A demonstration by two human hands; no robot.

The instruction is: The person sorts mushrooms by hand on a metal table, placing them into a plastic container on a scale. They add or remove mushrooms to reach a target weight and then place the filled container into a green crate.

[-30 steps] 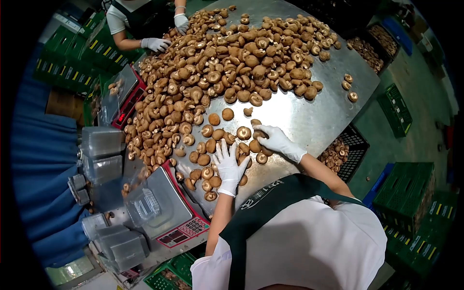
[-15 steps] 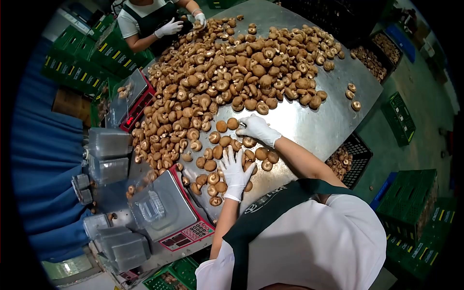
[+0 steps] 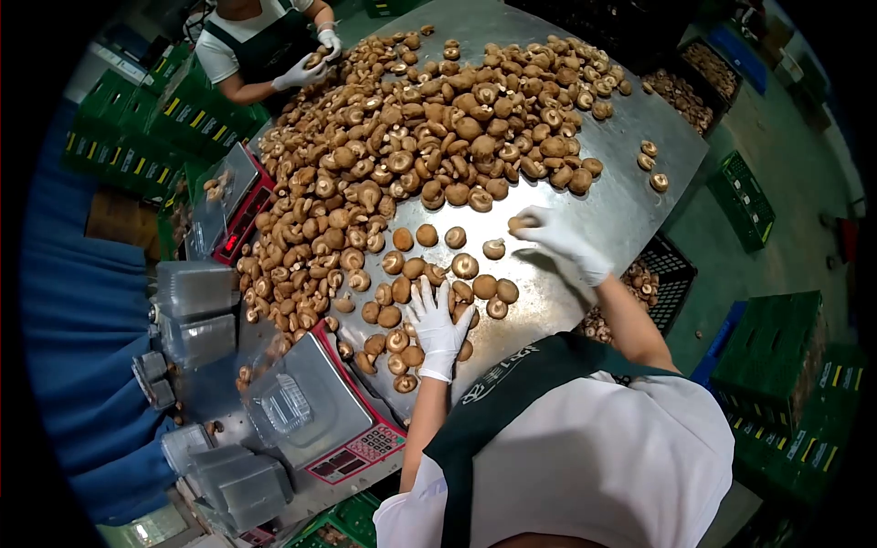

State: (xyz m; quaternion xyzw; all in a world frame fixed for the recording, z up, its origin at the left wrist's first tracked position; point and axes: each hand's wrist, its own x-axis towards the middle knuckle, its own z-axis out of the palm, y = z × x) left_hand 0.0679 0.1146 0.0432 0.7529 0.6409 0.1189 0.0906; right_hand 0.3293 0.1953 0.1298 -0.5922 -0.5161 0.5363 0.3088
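Observation:
Brown shiitake mushrooms lie in a big heap [image 3: 438, 128] across the metal table [image 3: 630, 164]. Nearer me is a loose group of single mushrooms [image 3: 465, 266]. Over this group, my left hand [image 3: 438, 331], in a white glove, rests with its fingers spread and touches several caps. My right hand [image 3: 565, 245], gloved too, is to the right of the group, above bare metal, pinching one mushroom [image 3: 519, 225] between thumb and fingers. Part of the group is hidden under the left hand.
A scale [image 3: 320, 402] with a clear plastic box [image 3: 285, 404] stands left of my arm. Stacked clear boxes [image 3: 196, 288] are beyond it. A second scale [image 3: 245, 215] is near a co-worker [image 3: 260, 46]. A black crate [image 3: 674, 283] sits below the table's right edge.
My right hand has moved right, away from the loose group, with a mushroom in its fingers. My left hand stays spread on the group. The co-worker's hands have come together around a mushroom.

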